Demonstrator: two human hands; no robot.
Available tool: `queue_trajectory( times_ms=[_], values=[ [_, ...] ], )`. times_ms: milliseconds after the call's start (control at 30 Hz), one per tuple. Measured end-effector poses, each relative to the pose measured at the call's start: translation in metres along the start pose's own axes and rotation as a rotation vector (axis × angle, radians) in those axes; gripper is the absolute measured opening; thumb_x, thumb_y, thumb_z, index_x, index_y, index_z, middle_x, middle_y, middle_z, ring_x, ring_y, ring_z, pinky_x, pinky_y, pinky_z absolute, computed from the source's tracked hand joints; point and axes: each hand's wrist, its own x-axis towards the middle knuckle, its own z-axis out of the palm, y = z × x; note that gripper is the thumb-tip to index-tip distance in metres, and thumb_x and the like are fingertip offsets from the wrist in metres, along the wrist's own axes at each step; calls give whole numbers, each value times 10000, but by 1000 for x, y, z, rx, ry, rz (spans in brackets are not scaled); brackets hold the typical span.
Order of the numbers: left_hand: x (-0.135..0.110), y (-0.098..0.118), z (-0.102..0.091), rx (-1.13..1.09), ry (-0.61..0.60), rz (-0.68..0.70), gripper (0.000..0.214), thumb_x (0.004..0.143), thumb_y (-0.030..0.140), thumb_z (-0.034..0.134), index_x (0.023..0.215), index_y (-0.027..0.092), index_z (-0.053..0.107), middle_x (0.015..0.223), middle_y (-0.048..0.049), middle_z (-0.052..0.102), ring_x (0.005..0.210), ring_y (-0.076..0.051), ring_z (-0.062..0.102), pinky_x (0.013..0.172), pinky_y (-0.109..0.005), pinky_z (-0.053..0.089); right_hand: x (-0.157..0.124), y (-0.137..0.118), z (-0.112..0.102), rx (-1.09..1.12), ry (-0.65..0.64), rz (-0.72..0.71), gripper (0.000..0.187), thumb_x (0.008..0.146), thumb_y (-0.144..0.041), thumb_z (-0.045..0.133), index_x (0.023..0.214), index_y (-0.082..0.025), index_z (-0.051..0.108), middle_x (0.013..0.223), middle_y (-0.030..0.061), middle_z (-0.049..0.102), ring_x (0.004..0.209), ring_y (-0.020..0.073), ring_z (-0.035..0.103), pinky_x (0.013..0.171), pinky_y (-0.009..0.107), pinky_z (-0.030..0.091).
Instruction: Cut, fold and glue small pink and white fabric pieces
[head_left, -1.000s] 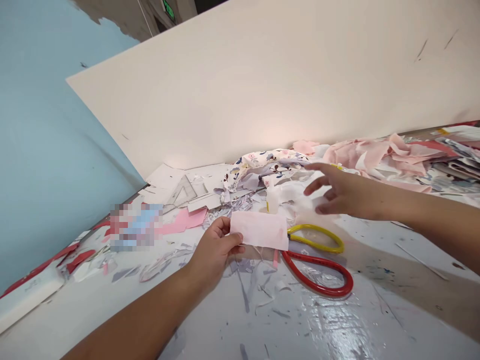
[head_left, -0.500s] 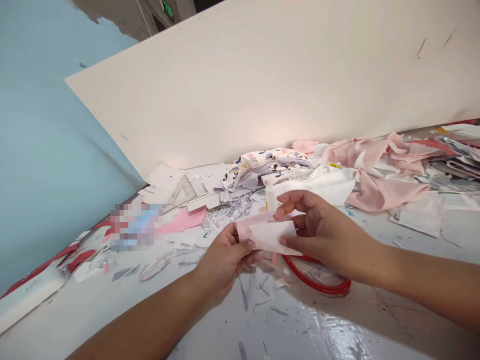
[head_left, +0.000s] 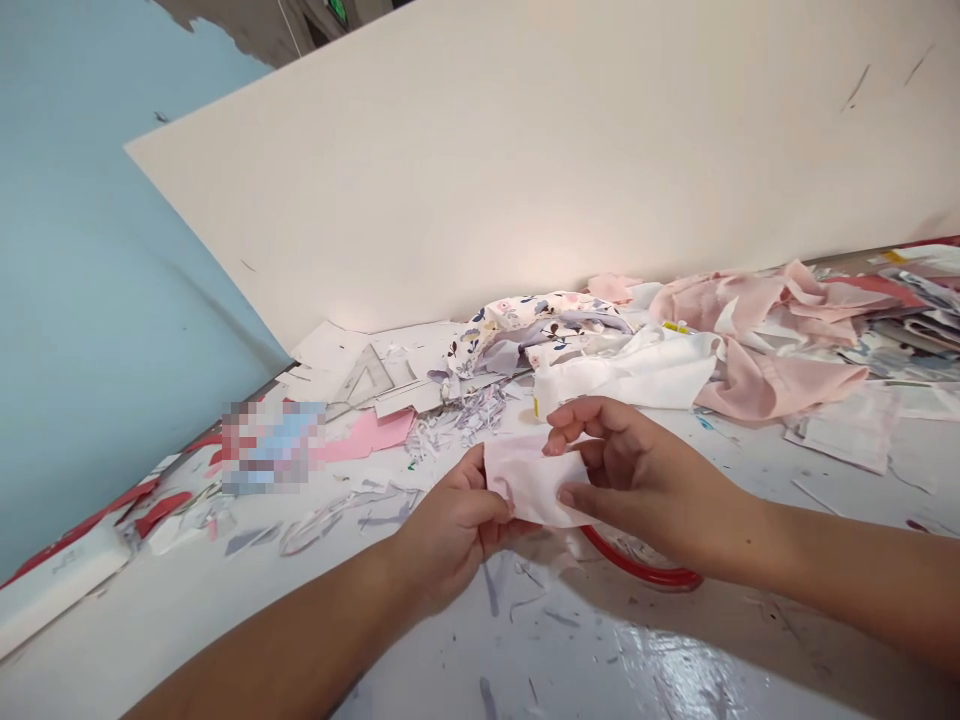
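Note:
A small pale pink piece of fabric (head_left: 536, 482) is stretched between my hands, above the table. My left hand (head_left: 461, 520) pinches its left edge, thumb on top and fingers underneath. At its right side, my right hand (head_left: 637, 465) grips the piece, with the thumb on the near face and the index finger curled over the top edge. Behind and below the right hand lies a red ring-shaped handle (head_left: 645, 570), partly hidden by the hand and the fabric.
Floral fabric (head_left: 555, 312), white cloth (head_left: 630, 370) and pink cloth (head_left: 780, 380) lie heaped at the back. A clear set square (head_left: 367, 375) and pink paper (head_left: 375, 432) are at back left among scraps. A large pale board (head_left: 525, 170) leans behind.
The fabric has been turned so more of its face lies flat toward me, and its folded flap no longer shows. Both hands have dropped slightly. More of the red handle is covered.

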Motion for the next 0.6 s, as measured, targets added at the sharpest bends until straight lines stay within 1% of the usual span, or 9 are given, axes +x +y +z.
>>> queue_trajectory(
  times_ms=[67,100,233,333,400,500,600],
  values=[
    [-1,-1,0,19,-7,-3,527,576,-43,457,1045,188,522,1001,-57,618,865,-175,619,803,-335,492,1,-1,0,89,-11,10,359,741,-77,526,1005,-290,411,1001,-8,466,804,133,565,612,262,502],
    [-1,-1,-1,31,-11,-11,542,563,-46,457,1043,195,523,1014,-51,615,867,-171,620,797,-316,491,2,0,0,93,0,17,358,740,-73,524,1001,-289,409,1001,-10,462,802,130,567,608,257,498],
    [-2,-2,-1,57,-25,-35,591,533,-50,460,1055,223,513,1041,-34,606,913,-173,606,792,-299,481,2,4,1,-97,71,32,348,751,-83,505,1005,-306,422,985,-20,499,756,125,564,599,258,478],
    [-2,-1,1,68,-39,-46,580,529,-58,487,1041,213,507,1017,-38,606,928,-175,589,808,-313,461,0,6,2,-242,76,23,340,761,-104,496,1016,-317,426,971,-24,524,713,121,557,601,265,468],
    [-2,-1,2,63,-51,-51,571,537,-61,506,1041,208,497,1011,-42,602,941,-178,578,816,-316,444,-2,6,3,-291,62,19,335,766,-109,491,1018,-318,422,963,-27,534,669,109,546,590,261,458],
    [-2,-1,1,38,-88,-38,536,578,-46,511,1050,205,480,975,-44,602,906,-176,582,780,-311,440,-4,4,5,-272,14,24,333,766,-98,482,1012,-316,426,949,-30,546,603,88,510,539,235,433],
    [-2,-2,-1,33,-98,-26,499,591,-40,511,1028,199,473,908,-34,600,803,-155,588,693,-282,437,-6,1,7,-174,-45,38,324,754,-73,477,984,-299,442,863,-39,539,636,94,498,543,221,422]
  ],
)
